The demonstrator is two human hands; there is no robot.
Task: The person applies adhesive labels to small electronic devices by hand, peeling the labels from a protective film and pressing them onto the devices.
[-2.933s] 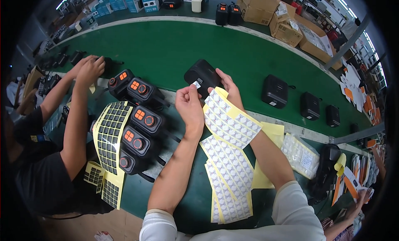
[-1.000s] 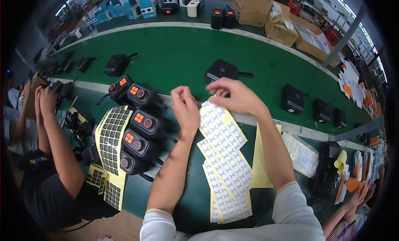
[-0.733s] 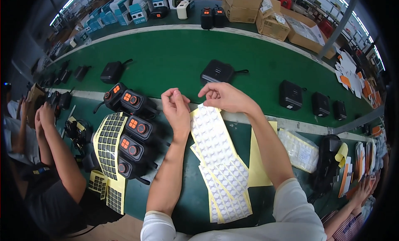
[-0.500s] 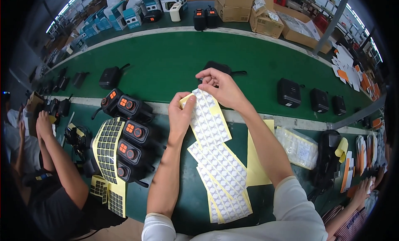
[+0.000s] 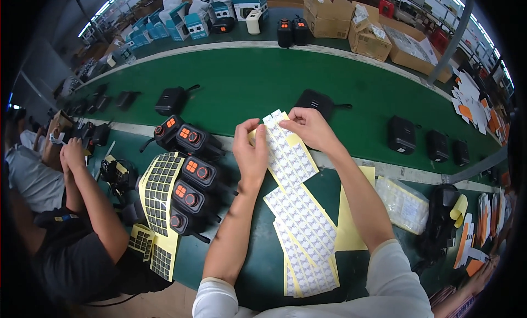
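Observation:
A white label sheet [image 5: 292,163] with yellow backing and rows of small printed stickers is held up over the bench. My left hand [image 5: 251,153] pinches its upper left edge between thumb and fingers. At its upper right edge, my right hand [image 5: 315,130] has thumb and fingertips closed on the sheet. The sheet's top labels stick out between the two hands. Beneath its lower end, a fanned pile of similar label sheets [image 5: 304,222] lies on the bench. Just beyond my right hand sits a black device with a strap [image 5: 315,100] on the green conveyor belt.
Several black devices with orange buttons [image 5: 192,137] stand left, beside a yellow sheet of black labels [image 5: 159,192]. Right of the pile lie a yellow sheet [image 5: 351,224] and a clear plastic bag [image 5: 403,205]. More devices [image 5: 402,134] sit on the belt [image 5: 247,76]. A co-worker's arm [image 5: 99,208] is at left.
The view has shifted, so the scene sits further right and lower. My right hand has come down from above the sheet's top onto its upper right edge. My left hand keeps its hold.

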